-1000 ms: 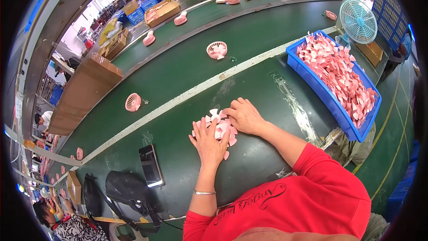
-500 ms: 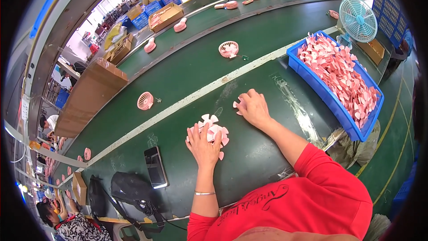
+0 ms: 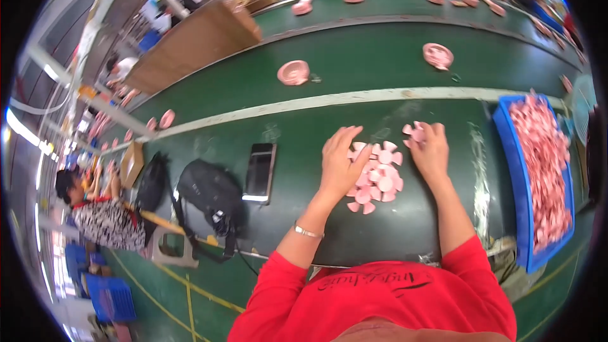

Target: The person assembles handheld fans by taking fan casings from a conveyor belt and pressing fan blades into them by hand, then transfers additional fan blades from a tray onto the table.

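A loose pile of pink fan blades (image 3: pixel 384 183) lies on the dark green work surface (image 3: pixel 304 215) before me. At the pile's left edge rests my left hand (image 3: pixel 339 164), fingers stretched out and thumb apart, touching the blades nearest it. My right hand (image 3: pixel 432 152), just right of the pile, pinches a single pink fan blade (image 3: pixel 415 132) between thumb and fingers. Part of that blade is hidden by the fingers. Beyond a pale strip, two round pink fan housings (image 3: pixel 294 73) (image 3: pixel 437 56) with thin wires sit on the green belt (image 3: pixel 367 57).
A blue crate (image 3: pixel 524 215) heaped with pink blades stands at the right. Left of the pile lie a phone (image 3: pixel 259 171) and a black bag (image 3: pixel 206 187) with a strap. A brown cardboard sheet (image 3: pixel 196 47) leans farther back; a seated person (image 3: pixel 107 221) works at far left.
The view has swung left, shifting the scene across the picture. My left hand has slid from the top of the pile to its left side. My right hand still holds a blade.
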Demonstrator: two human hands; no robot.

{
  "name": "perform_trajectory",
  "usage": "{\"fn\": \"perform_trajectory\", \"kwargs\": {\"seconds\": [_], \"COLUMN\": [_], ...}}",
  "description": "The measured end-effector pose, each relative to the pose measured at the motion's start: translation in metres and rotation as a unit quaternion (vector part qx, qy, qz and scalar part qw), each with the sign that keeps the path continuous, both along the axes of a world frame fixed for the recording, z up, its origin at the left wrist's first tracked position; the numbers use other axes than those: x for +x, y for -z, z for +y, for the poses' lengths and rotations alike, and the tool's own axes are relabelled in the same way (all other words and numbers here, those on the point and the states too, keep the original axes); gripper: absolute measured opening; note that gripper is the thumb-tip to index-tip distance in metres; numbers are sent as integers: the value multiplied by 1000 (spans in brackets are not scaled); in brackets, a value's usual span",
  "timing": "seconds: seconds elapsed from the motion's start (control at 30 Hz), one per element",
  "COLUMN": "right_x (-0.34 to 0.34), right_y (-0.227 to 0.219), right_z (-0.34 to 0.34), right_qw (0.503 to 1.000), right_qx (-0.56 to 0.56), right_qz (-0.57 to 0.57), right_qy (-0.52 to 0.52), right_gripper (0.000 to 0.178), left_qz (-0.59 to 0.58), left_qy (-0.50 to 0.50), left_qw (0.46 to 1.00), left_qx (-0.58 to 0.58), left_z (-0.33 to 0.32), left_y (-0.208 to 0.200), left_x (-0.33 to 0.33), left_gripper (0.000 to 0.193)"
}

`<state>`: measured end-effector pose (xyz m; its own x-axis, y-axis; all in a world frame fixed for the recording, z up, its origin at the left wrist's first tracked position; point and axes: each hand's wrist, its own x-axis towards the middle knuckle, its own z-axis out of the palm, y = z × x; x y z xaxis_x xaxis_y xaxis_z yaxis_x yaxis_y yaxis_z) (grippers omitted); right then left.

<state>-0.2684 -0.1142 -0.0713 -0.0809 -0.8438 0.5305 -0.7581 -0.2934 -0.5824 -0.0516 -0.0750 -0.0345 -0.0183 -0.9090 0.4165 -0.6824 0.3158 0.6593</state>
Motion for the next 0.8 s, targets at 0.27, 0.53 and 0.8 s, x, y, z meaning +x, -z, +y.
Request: {"fn": "perform_trajectory", "kwargs": {"seconds": [0.27,0.53,0.8], "right_x": [15,6,6], "right_y": [4,6,3], "right_z": [3,0,-4], "right_qw": [997,998,994], "right_qx": [-28,10,10], "right_qz": [77,52,104], "right_qy": [10,20,26], "right_gripper": [34,33,29], "left_qz": [124,308,287], "left_qy": [-219,-325,-292], "left_qw": [966,882,891], "left_qx": [64,144,198], "left_z": [-141,-216,-244], "left_y": [60,39,45], "left_x": [132,131,130], "left_gripper": [36,48,26]}}
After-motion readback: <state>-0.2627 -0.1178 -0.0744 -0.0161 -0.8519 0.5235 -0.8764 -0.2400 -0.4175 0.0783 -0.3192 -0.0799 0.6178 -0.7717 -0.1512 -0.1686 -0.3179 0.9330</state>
